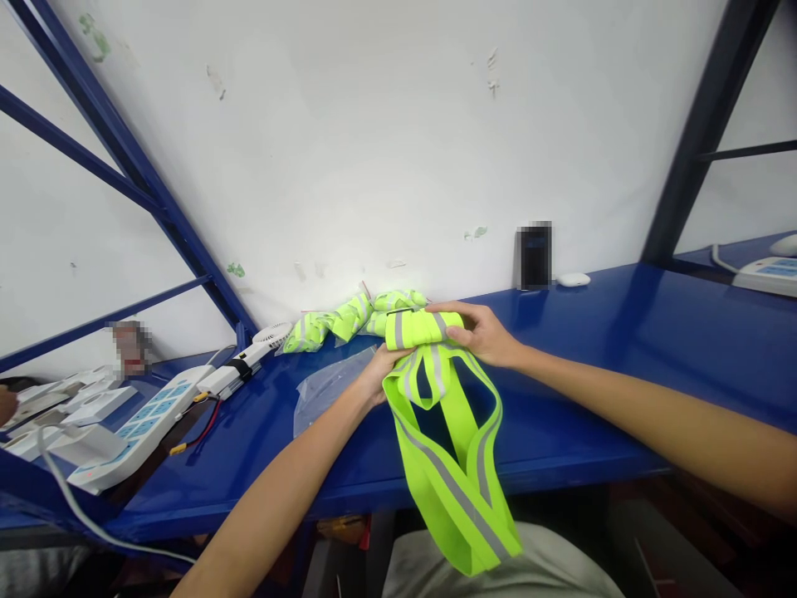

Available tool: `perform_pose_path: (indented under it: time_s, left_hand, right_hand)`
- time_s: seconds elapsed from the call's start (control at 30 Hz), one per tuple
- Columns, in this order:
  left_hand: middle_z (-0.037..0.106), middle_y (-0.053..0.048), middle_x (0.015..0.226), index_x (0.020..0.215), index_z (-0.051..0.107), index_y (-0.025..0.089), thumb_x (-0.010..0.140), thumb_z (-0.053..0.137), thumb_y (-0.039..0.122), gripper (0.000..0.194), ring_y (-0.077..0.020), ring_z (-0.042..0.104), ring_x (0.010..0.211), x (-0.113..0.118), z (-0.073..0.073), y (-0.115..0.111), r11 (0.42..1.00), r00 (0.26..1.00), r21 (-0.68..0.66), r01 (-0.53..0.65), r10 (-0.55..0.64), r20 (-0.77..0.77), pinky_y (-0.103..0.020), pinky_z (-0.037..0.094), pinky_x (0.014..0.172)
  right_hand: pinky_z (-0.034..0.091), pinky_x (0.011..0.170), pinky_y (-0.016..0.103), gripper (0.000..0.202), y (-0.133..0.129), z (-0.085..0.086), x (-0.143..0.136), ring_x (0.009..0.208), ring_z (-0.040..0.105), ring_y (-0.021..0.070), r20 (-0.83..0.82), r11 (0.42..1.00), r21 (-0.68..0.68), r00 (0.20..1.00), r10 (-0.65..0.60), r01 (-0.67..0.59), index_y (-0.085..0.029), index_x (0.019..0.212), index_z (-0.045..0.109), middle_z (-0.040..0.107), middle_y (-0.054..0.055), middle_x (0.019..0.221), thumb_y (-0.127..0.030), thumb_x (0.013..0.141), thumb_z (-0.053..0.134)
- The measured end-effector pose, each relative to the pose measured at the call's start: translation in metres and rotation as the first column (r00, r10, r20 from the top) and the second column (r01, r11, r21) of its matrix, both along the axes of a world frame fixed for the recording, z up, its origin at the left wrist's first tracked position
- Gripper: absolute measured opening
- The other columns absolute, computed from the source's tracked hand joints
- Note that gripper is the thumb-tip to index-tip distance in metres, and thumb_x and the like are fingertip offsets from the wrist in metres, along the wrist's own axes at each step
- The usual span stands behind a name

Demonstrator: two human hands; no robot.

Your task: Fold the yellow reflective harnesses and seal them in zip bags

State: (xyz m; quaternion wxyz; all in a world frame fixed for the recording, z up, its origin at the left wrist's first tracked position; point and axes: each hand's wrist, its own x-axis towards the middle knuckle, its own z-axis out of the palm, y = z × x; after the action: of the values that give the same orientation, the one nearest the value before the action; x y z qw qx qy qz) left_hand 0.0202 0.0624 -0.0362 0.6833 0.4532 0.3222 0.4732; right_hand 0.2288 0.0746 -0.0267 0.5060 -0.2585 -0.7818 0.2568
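Note:
A neon yellow-green reflective vest [445, 465] made of bands with grey stripes lies partly bundled between my hands. Its loose loops hang over the table's front edge towards my lap. My right hand [482, 334] is closed on the right end of the rolled upper part, thumb in front and fingers behind. Below the roll's left side, my left hand [378, 372] grips the bands, its fingertips partly hidden by them. Just left of my left wrist, a clear plastic bag [330, 386] lies flat. Behind the roll rest several bagged yellow-green reflective bundles [305, 332].
The blue table [579, 365] meets a white wall. On the left are a white power strip [149, 423] with plugs, a small white fan [272, 334] and a red-black cable [208, 428]. A dark upright device [534, 257] and a white case [573, 280] stand at back right.

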Motion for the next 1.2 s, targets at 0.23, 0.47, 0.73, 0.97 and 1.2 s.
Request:
perform_pose_path:
  time_s: [0.23, 0.47, 0.73, 0.97, 1.2]
  left_hand:
    - [0.075, -0.015, 0.103, 0.113, 0.07, 0.013, 0.052, 0.091, 0.03, 0.066, -0.0333, 0.071, 0.098, -0.003, -0.006, 0.0, 0.999, 0.999, 0.037, 0.022, -0.02, -0.033, -0.048, 0.053, 0.094]
    - [0.076, -0.012, 0.1, 0.104, 0.072, 0.014, 0.056, 0.089, 0.028, 0.053, -0.0305, 0.071, 0.094, -0.001, -0.014, 0.01, 0.975, 0.988, 0.181, -0.128, 0.142, -0.065, -0.043, 0.054, 0.09]
    - [0.057, -0.008, 0.139, 0.144, 0.039, 0.028, 0.056, 0.09, 0.024, 0.101, -0.0257, 0.058, 0.123, -0.001, -0.006, 0.007, 0.855, 0.95, 0.486, -0.179, 0.278, -0.139, -0.035, 0.049, 0.099]
    - [0.061, -0.009, 0.128, 0.133, 0.052, 0.026, 0.074, 0.077, 0.04, 0.065, -0.0252, 0.065, 0.103, -0.01, -0.003, 0.008, 0.844, 0.933, 0.533, -0.058, 0.236, -0.272, -0.033, 0.055, 0.084]
    - [0.06, -0.009, 0.128, 0.137, 0.044, 0.028, 0.076, 0.076, 0.043, 0.071, -0.0265, 0.065, 0.102, -0.013, 0.0, 0.014, 0.884, 0.963, 0.461, -0.074, 0.184, -0.198, -0.037, 0.057, 0.081]
  right_hand:
    - [0.049, 0.099, 0.042, 0.042, -0.006, 0.001, -0.001, 0.114, 0.063, 0.0272, 0.049, 0.979, 0.205, 0.998, -0.025, 0.014, -0.023, 0.124, 0.067, 0.069, 0.008, 0.123, -0.034, 0.083, 0.067]
    - [0.055, 0.09, 0.041, 0.046, 0.007, -0.004, -0.007, 0.113, 0.064, 0.0285, -0.125, 0.973, -0.206, 0.989, 0.076, -0.1, -0.021, 0.122, 0.067, 0.067, 0.008, 0.127, -0.038, 0.079, 0.071]
    - [0.051, 0.099, 0.047, 0.045, 0.017, -0.01, -0.004, 0.118, 0.061, 0.0291, -0.156, 0.939, -0.327, 0.986, 0.051, -0.101, -0.021, 0.12, 0.069, 0.067, 0.008, 0.127, -0.026, 0.075, 0.073]
    - [0.05, 0.104, 0.049, 0.053, 0.012, -0.006, -0.002, 0.123, 0.058, 0.0285, -0.186, 0.878, -0.424, 0.97, 0.156, -0.223, -0.023, 0.13, 0.063, 0.059, 0.008, 0.138, -0.026, 0.078, 0.074]
    - [0.052, 0.102, 0.041, 0.084, 0.009, 0.005, 0.008, 0.123, 0.057, 0.024, -0.349, 0.681, -0.549, 0.873, 0.34, -0.485, -0.034, 0.146, 0.041, 0.039, 0.008, 0.151, -0.014, 0.073, 0.077]
